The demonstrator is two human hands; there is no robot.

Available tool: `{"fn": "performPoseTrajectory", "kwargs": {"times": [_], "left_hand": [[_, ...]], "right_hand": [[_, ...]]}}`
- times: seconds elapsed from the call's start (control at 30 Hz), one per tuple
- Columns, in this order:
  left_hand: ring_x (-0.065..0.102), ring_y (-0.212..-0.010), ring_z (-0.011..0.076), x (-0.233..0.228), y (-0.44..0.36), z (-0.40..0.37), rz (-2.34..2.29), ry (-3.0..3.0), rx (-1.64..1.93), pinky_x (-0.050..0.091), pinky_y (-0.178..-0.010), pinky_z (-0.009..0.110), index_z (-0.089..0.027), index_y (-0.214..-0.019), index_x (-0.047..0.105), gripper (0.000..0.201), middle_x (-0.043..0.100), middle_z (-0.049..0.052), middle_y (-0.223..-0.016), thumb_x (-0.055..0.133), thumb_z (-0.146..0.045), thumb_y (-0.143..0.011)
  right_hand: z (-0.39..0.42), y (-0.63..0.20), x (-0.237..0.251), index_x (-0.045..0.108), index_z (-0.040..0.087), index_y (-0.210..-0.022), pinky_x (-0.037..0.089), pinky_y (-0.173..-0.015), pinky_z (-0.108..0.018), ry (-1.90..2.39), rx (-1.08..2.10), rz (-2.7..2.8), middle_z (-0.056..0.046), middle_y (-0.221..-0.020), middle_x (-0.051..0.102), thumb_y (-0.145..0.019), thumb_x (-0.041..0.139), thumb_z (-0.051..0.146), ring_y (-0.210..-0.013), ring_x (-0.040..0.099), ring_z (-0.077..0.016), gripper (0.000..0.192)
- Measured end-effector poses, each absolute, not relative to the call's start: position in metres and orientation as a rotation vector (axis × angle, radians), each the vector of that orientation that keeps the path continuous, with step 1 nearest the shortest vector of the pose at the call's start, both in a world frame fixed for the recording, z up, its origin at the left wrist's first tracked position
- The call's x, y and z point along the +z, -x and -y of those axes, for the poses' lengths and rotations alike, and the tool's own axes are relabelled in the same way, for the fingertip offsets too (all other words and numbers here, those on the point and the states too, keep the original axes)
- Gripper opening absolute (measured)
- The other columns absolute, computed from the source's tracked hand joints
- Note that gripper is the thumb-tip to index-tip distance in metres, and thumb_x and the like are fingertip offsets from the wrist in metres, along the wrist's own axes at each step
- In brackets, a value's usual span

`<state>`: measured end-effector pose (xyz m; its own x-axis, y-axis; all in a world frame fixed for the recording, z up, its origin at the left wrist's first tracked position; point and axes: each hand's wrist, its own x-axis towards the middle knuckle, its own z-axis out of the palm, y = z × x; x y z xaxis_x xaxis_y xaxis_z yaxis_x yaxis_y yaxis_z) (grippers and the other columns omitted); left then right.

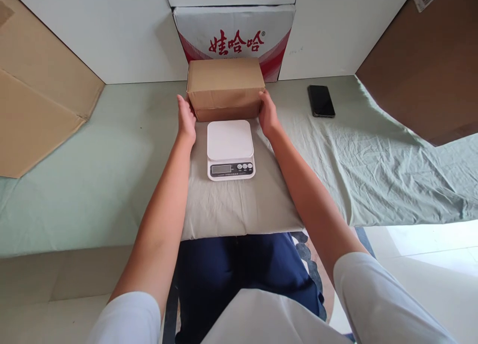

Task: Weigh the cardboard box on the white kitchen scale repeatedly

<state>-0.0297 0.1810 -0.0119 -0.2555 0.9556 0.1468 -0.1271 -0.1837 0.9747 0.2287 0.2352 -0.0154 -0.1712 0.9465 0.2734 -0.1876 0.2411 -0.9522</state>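
A closed brown cardboard box (226,82) is at the back of the cloth-covered table, held between my two hands. My left hand (186,117) presses against its left side, thumb pointing up and the other fingers partly hidden by the box. On the opposite side, my right hand (268,114) grips the right end near the front corner, with its fingers mostly out of sight. Just in front of the box lies a white digital kitchen scale (230,147), nothing on its plate and its display blank.
A black phone (321,101) lies to the right on the green cloth (157,140). Large cardboard panels stand at left (45,95) and right (421,65). Behind the box is a white and red carton (235,20) with red lettering. The table's front edge is near my lap.
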Motion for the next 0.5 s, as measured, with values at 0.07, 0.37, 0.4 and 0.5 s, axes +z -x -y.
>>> {"fn": "performPoseTrajectory", "kwargs": {"times": [0.07,0.37,0.4,0.5], "left_hand": [[0.027,-0.161,0.0240,-0.011,0.022,-0.181,-1.169,-1.095,1.587,0.026,-0.133,0.040,-0.028,-0.141,0.059,0.095,0.051,0.005,-0.161,0.031,-0.095,-0.079],[0.027,-0.161,0.0236,0.062,0.012,-0.116,-1.125,-1.321,1.615,0.025,-0.133,0.044,-0.030,-0.135,0.060,0.080,0.061,-0.003,-0.151,0.024,-0.086,-0.090],[0.025,-0.162,0.0253,0.066,0.010,-0.099,-1.109,-1.364,1.601,0.027,-0.133,0.045,-0.031,-0.136,0.060,0.081,0.060,-0.002,-0.152,0.028,-0.088,-0.088],[0.026,-0.162,0.0291,0.058,0.002,-0.051,-1.113,-1.366,1.607,0.030,-0.131,0.045,-0.038,-0.135,0.064,0.082,0.061,-0.001,-0.149,0.034,-0.092,-0.081]], "right_hand": [[-0.226,-0.218,-0.013,0.052,0.030,-0.133,0.033,-0.133,-0.048,0.776,1.219,1.310,0.001,-0.147,0.061,-0.079,0.054,0.074,-0.149,0.048,-0.0260,0.070],[-0.163,-0.238,0.064,0.051,0.040,-0.134,0.034,-0.132,-0.042,0.774,0.988,1.468,0.006,-0.147,0.056,-0.089,0.051,0.060,-0.150,0.043,-0.0265,0.049],[-0.148,-0.244,0.068,0.053,0.040,-0.132,0.034,-0.132,-0.041,0.739,0.973,1.503,0.007,-0.147,0.056,-0.089,0.053,0.057,-0.150,0.043,-0.0261,0.046],[-0.101,-0.257,0.060,0.051,0.040,-0.135,0.034,-0.132,-0.050,0.747,0.987,1.531,0.005,-0.147,0.056,-0.087,0.052,0.064,-0.151,0.043,-0.0291,0.053]]}}
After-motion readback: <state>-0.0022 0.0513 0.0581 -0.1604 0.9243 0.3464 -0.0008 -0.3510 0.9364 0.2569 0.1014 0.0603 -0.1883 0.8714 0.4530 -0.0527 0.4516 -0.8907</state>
